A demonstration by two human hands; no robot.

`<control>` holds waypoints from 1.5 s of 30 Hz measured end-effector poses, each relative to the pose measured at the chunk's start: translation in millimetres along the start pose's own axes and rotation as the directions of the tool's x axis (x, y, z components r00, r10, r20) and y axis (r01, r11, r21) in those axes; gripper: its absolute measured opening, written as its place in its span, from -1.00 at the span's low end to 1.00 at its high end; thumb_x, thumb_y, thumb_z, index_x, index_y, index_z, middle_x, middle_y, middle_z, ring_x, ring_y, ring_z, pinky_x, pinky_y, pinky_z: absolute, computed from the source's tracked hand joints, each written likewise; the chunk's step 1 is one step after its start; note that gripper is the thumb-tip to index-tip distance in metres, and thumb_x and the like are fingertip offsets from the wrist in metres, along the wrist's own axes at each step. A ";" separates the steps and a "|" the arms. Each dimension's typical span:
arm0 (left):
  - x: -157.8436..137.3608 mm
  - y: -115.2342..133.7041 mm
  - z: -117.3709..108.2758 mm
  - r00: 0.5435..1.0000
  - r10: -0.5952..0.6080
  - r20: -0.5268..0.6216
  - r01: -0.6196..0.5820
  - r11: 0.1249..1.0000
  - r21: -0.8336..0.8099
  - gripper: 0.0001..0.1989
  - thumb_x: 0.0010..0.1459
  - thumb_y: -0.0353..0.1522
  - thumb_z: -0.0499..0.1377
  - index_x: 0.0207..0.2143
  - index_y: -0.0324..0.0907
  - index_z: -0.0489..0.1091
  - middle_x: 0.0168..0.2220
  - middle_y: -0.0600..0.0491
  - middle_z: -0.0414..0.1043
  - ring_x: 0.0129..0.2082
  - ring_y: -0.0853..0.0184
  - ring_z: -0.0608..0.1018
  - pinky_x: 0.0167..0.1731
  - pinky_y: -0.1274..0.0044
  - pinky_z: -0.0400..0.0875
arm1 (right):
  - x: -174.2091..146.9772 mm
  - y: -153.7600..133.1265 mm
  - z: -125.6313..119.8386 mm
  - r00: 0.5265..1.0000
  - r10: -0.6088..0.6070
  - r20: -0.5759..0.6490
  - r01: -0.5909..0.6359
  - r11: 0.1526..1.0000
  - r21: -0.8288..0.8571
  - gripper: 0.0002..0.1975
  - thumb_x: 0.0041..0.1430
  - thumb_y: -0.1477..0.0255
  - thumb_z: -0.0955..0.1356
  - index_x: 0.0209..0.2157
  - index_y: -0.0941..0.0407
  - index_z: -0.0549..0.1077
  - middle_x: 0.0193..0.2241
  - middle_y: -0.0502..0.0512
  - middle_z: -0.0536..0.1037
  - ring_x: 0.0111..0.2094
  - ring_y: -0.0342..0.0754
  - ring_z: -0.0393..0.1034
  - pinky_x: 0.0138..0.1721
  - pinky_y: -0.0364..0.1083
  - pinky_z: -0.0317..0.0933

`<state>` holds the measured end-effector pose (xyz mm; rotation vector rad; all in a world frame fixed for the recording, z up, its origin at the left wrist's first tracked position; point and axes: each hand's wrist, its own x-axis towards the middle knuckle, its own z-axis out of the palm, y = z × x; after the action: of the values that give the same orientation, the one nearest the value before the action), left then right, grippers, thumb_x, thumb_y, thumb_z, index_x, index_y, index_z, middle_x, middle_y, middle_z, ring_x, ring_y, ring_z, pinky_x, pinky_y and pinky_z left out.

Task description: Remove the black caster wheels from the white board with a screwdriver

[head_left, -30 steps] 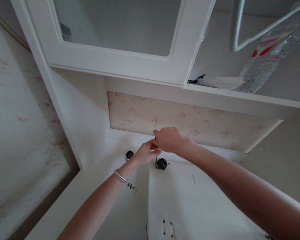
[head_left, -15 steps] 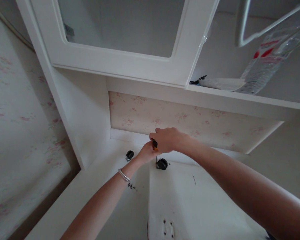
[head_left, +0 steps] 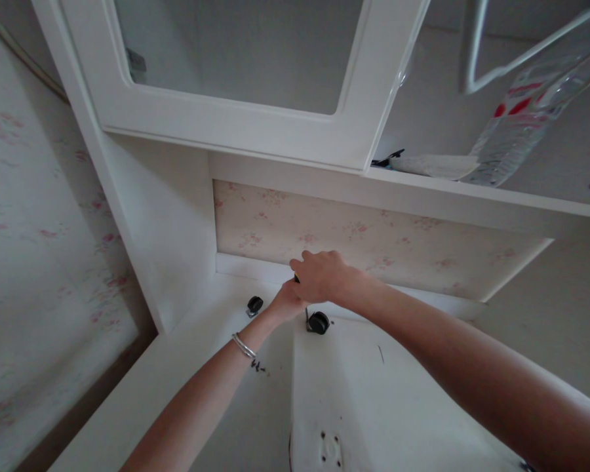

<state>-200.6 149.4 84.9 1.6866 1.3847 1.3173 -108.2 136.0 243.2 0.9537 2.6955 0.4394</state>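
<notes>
My right hand [head_left: 322, 276] is closed over the top of a screwdriver [head_left: 296, 278], whose handle is almost hidden by my fingers. Just below it, my left hand [head_left: 289, 300] is closed around the lower part of the same tool. The thin shaft points down beside a black caster wheel [head_left: 318, 322] with a metal plate, at the corner of a white panel [head_left: 364, 393]. The shaft's tip at the plate is too small to make out. A second black caster [head_left: 254, 305] lies on the white surface left of my left hand.
Several small dark screws [head_left: 257, 366] lie by my left wrist. Four-hole marks show on the panel's near part [head_left: 331, 449]. Overhead are a white cabinet door [head_left: 226, 124] and a shelf holding a clear plastic bottle [head_left: 511, 131]. A white side board [head_left: 167, 229] stands at left.
My right hand has turned and shifted slightly left over the handle, covering the orange part that showed before. The casters and screws have stayed in place.
</notes>
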 end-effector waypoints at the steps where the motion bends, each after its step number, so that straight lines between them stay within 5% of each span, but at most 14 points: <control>1: -0.4 0.1 0.0 1.000 -0.001 0.001 0.001 1.000 0.002 -0.76 0.09 -0.25 0.26 -0.23 -0.22 0.48 -0.14 -0.03 0.55 -0.13 0.22 0.54 -0.15 0.36 0.43 | 0.9 -0.3 0.3 1.000 0.021 -0.010 -0.021 1.000 -0.002 -0.51 0.27 0.16 0.14 0.03 0.18 0.41 -0.10 0.42 0.50 -0.10 0.28 0.44 -0.26 0.16 0.31; 8: -3.2 2.3 -1.1 0.999 -0.038 0.001 0.038 0.999 -0.024 -0.68 -0.03 -0.25 0.31 -0.23 -0.24 0.49 -0.24 -0.02 0.59 -0.20 0.13 0.56 -0.35 0.47 0.40 | 1.9 3.1 0.0 1.000 -0.007 0.026 0.007 1.000 -0.003 -0.58 0.10 0.36 0.30 0.01 0.15 0.42 -0.12 0.34 0.54 -0.14 0.25 0.47 -0.30 0.09 0.33; 13: -4.9 -4.8 0.7 0.999 -0.038 0.034 0.041 0.997 -0.063 -0.67 -0.03 -0.25 0.32 -0.20 -0.22 0.45 -0.24 -0.01 0.57 -0.24 0.19 0.56 -0.30 0.45 0.41 | -5.7 7.0 -4.2 0.999 -0.043 0.031 0.043 0.999 0.001 -0.58 0.08 0.42 0.31 0.02 0.15 0.42 -0.09 0.33 0.52 -0.14 0.23 0.47 -0.33 0.06 0.33; 19: -21.0 -31.9 -1.8 0.997 -0.066 0.048 0.071 0.993 -0.096 -0.49 -0.08 -0.34 0.36 -0.04 -0.19 0.36 -0.05 -0.09 0.47 -0.19 0.30 0.52 -0.20 0.46 0.44 | -13.6 19.7 -4.9 0.997 -0.068 0.029 0.069 0.998 -0.003 -0.62 0.12 0.52 0.30 0.00 0.12 0.40 -0.09 0.29 0.51 -0.15 0.17 0.47 -0.32 -0.01 0.29; 27: -46.3 -67.2 -5.5 0.989 -0.149 0.009 0.148 0.988 0.041 -0.58 -0.03 -0.35 0.29 -0.07 -0.24 0.43 -0.09 -0.14 0.50 -0.19 0.24 0.54 -0.19 0.43 0.45 | -17.8 29.1 -4.5 0.997 -0.067 -0.027 0.067 0.998 0.002 -0.64 0.13 0.56 0.26 -0.02 0.10 0.39 -0.12 0.26 0.50 -0.19 0.15 0.47 -0.37 -0.02 0.25; 45: -48.5 -48.9 17.5 0.999 0.027 -0.032 -0.016 0.957 0.291 -0.85 0.11 -0.31 0.19 -0.36 -0.13 0.55 -0.30 -0.02 0.55 -0.30 0.24 0.56 -0.22 0.47 0.39 | -39.9 31.2 -3.0 0.994 -0.063 -0.086 0.065 0.997 0.030 -0.61 0.12 0.55 0.25 0.01 0.08 0.36 -0.12 0.24 0.50 -0.22 0.16 0.47 -0.40 -0.01 0.24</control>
<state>-201.0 120.2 20.1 1.8800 1.6514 1.2050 -61.4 132.9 262.4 0.8729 2.8086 0.4338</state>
